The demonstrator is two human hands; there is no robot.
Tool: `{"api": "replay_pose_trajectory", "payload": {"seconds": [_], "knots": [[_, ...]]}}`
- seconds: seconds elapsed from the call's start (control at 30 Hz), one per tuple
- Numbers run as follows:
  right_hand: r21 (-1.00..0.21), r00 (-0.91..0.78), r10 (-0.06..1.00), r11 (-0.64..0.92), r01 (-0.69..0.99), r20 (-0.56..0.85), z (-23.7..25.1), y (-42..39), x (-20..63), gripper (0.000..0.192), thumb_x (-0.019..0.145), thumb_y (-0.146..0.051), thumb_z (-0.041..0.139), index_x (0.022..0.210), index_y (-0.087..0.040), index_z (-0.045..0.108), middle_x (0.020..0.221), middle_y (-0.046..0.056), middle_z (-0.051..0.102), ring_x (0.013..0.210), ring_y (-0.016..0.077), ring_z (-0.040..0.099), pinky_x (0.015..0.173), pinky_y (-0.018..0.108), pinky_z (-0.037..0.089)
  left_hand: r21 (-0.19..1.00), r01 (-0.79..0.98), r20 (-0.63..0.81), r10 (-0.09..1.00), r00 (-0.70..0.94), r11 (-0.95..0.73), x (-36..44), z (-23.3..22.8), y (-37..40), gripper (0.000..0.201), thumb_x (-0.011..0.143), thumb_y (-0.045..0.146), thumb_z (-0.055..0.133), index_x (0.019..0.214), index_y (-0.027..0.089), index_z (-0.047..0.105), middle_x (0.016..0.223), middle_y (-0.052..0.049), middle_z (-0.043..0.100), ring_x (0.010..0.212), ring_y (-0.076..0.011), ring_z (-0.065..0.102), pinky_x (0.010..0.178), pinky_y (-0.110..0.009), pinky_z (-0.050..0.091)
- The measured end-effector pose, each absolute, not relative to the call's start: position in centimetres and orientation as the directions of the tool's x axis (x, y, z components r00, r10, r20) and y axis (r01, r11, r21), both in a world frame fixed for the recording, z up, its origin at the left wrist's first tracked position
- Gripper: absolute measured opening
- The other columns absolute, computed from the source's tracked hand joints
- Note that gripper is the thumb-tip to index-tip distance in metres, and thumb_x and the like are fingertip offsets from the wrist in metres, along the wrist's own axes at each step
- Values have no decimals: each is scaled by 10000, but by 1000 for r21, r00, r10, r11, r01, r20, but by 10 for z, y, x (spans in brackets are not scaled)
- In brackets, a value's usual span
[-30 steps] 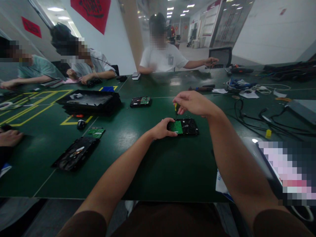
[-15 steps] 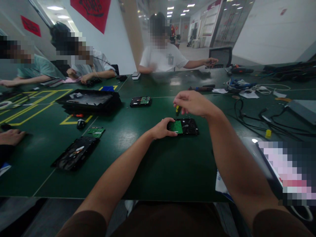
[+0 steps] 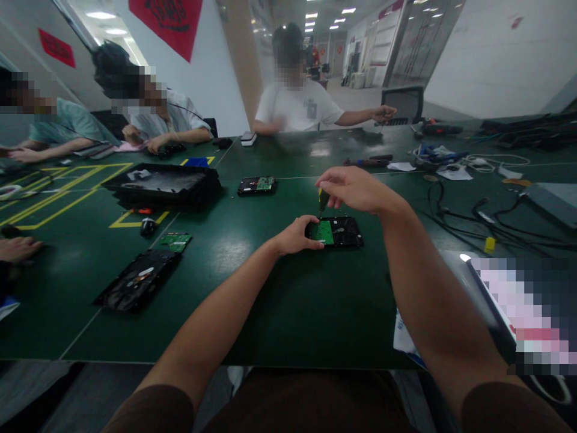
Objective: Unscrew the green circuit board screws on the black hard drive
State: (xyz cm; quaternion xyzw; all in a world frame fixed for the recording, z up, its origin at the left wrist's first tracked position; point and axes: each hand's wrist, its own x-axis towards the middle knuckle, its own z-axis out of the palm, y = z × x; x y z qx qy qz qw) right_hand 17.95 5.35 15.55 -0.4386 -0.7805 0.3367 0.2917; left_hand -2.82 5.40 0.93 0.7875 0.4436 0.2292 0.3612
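A black hard drive [image 3: 343,232] with a green circuit board facing up lies on the dark green table [image 3: 288,313] in front of me. My left hand [image 3: 295,236] grips its left edge and holds it flat. My right hand [image 3: 354,187] hovers just above the drive, fingers closed around a small screwdriver [image 3: 321,199] with a yellow-and-black handle that points down at the drive's far left corner.
Another hard drive [image 3: 256,185] lies farther back. A black tray [image 3: 162,186], a loose green board [image 3: 175,241] and an opened drive [image 3: 137,279] sit to the left. Tangled cables [image 3: 478,213] lie on the right. Three people sit across the table; another person's hand [image 3: 18,248] rests at the left edge.
My right hand with the screwdriver has shifted only slightly above the drive. My left hand stays put. The hand at the left edge has moved a little.
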Motion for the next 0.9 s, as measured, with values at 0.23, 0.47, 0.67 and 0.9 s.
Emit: {"api": "replay_pose_trajectory", "payload": {"seconds": [0.23,0.47,0.67,0.9], "knots": [[-756,-467,867,421,501,173,154,55,182,175,998,-342,645,996,-188,728,744,44,737,619,155,689,581,294,550,781,527,30,864,503,-334,-29,7,56,889,680,512,879,1436,210,519,1359,-126,583,1226,-321,566,1069,-495,458],[-744,-471,864,430,511,176,154,56,184,201,995,-370,641,999,-190,731,760,49,748,626,157,695,595,295,561,793,516,23,863,505,-323,-30,6,57,845,719,515,859,1435,215,526,1367,-125,583,1228,-316,570,1087,-505,449],[-740,-466,866,432,516,181,155,56,184,192,990,-346,634,989,-175,721,746,49,737,619,157,696,578,289,560,798,508,37,868,496,-324,-29,6,56,766,753,477,832,1411,207,546,1301,-118,611,1181,-309,578,1082,-513,448],[-692,-426,880,443,570,212,156,55,184,164,950,-336,671,920,-187,732,781,57,751,647,156,687,540,275,522,805,500,43,871,489,-320,-29,5,56,669,807,425,794,1396,217,556,1311,-106,611,1173,-288,581,1094,-496,445]]}}
